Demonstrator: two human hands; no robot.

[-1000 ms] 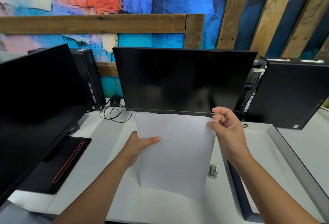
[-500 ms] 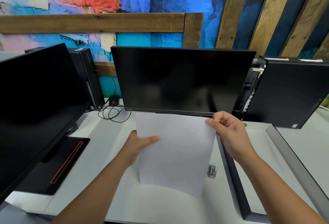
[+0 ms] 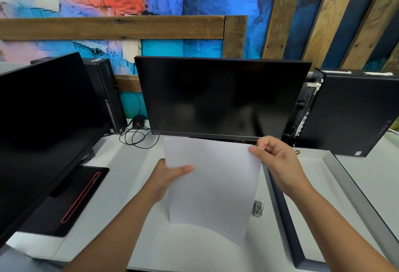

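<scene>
- White sheet of paper [image 3: 212,185] hangs nearly upright over the desk [image 3: 133,163], just in front of the middle monitor's [image 3: 220,96] lower edge; whether its bottom edge touches the desk, I cannot tell.
- Left hand [image 3: 166,176] grips the sheet's left edge, with the thumb laid across the front and the fingers hidden behind.
- Right hand [image 3: 278,163] pinches the top right corner between thumb and forefinger, with the other fingers curled in.
- Change over the last second is slight: sheet and left hand keep their place, while the right fingers draw in tighter on the corner.
- Reading: the hold is settling and the sheet is not travelling. Probably ready to fold or lay flat, but which is unclear.
- Small clear plastic piece [image 3: 258,208] lies on the desk just right of the sheet, apart from it.
</scene>
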